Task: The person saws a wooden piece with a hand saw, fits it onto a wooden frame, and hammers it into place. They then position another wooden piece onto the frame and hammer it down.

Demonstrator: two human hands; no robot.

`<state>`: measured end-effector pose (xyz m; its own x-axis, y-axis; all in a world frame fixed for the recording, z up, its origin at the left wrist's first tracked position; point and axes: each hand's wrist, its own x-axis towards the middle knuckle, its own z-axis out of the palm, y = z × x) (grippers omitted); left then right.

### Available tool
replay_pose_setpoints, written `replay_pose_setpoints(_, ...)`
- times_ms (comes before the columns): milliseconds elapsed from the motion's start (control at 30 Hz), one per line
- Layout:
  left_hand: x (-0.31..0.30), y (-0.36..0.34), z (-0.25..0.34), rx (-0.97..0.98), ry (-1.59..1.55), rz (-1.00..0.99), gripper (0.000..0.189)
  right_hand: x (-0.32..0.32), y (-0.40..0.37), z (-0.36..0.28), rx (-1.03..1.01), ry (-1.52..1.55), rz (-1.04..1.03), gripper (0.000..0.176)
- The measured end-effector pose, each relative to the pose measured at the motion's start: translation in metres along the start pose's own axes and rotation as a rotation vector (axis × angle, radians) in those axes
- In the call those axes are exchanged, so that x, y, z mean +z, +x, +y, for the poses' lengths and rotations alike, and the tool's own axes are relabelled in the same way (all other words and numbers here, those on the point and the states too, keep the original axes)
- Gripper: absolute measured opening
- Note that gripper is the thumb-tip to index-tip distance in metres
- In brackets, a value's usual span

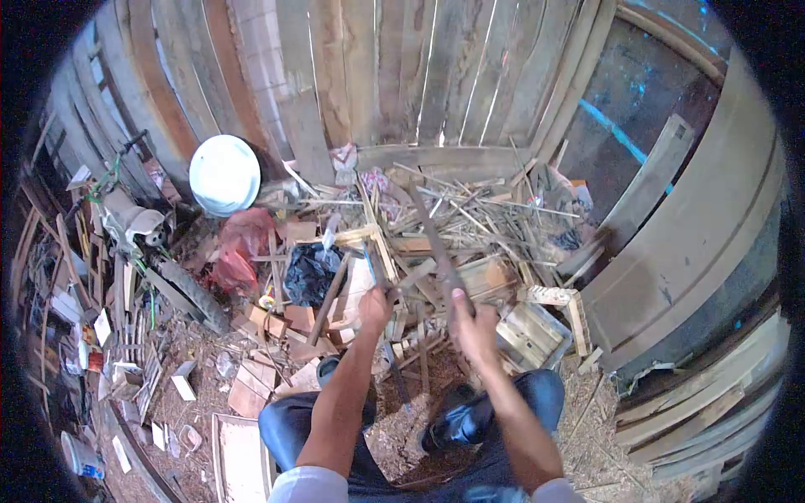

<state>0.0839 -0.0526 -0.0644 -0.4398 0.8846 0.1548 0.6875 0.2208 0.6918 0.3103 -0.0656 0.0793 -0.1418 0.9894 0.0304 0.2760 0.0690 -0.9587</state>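
Observation:
Near the centre, my right hand (pixel 474 329) is closed around the lower part of a long dark tool (pixel 436 239), which looks like a blade or a strip and points up and away. My left hand (pixel 375 307) is closed on a thin bluish piece (pixel 372 258) that stands up from the fist; what it is cannot be made out. A short wooden piece (pixel 416 274) lies between the two hands. Beneath and beyond them is a heap of wood scraps (pixel 495 218). Both forearms reach forward over my bent knees.
A white round lid or basin (pixel 225 175) leans on the plank wall (pixel 369 75). Red plastic (pixel 241 249) and a black bag (pixel 312 272) lie left of centre. A clear container (pixel 534 335) sits right; stacked boards (pixel 713 402) and a large panel (pixel 688 251) stand beyond.

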Motion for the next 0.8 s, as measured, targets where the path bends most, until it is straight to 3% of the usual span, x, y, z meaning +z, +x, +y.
replay_pose_setpoints(67,-0.020,-0.004,0.014,0.088,0.023,-0.004,0.024,-0.019,0.009,-0.008,-0.130,-0.011,0.000,0.053)
replay_pose_setpoints(133,-0.047,-0.003,0.043,0.285,0.096,-0.060,0.021,-0.029,0.004,-0.037,-0.090,-0.005,-0.041,0.050)
replay_pose_setpoints(200,-0.081,-0.003,0.078,0.236,0.055,-0.134,0.018,-0.029,0.003,-0.036,-0.062,0.156,-0.111,0.049)
replay_pose_setpoints(300,-0.123,-0.009,0.113,0.428,-0.022,0.111,0.026,-0.029,-0.015,-0.049,-0.082,0.177,-0.129,0.051)
replay_pose_setpoints(400,-0.160,-0.023,0.140,0.512,-0.194,0.178,0.024,-0.032,-0.039,-0.071,-0.062,0.384,-0.187,0.049)
replay_pose_setpoints(433,-0.161,-0.028,0.143,0.417,-0.322,0.161,0.028,-0.035,-0.045,-0.074,-0.037,0.446,-0.210,0.049)
replay_pose_setpoints(633,-0.167,-0.043,0.153,0.479,-0.359,0.187,0.034,-0.047,-0.058,-0.084,-0.092,0.551,-0.243,0.050)
replay_pose_setpoints(800,-0.177,-0.052,0.168,0.383,-0.398,0.162,0.038,-0.050,-0.058,-0.076,-0.164,0.558,-0.246,0.051)
